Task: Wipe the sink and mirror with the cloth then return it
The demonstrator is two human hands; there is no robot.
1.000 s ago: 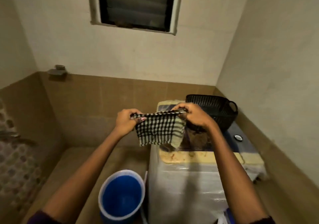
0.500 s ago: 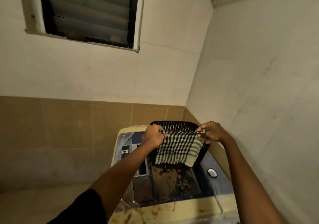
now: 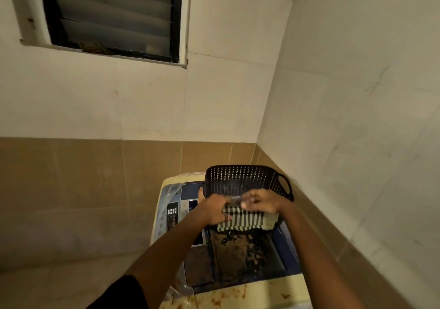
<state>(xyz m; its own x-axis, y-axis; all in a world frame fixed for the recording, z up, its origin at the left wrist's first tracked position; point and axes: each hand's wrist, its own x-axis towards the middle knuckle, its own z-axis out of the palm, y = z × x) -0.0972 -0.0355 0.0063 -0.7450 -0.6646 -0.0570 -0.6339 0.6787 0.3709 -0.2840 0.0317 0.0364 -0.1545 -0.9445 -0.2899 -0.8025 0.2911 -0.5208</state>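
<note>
One checked cloth is in view, folded over, at about five o'clock from the frame's centre. Two hands are on it: one left hand and one right hand, close together, each at the end of one bare forearm rising from six o'clock. One dark perforated basket stands just beyond them, with one loop handle showing at its three o'clock side. One top-loading washing machine carries the basket, with one keypad panel at the hands' nine o'clock. One louvred window sits at eleven o'clock. Two walls meet in one corner.
</note>
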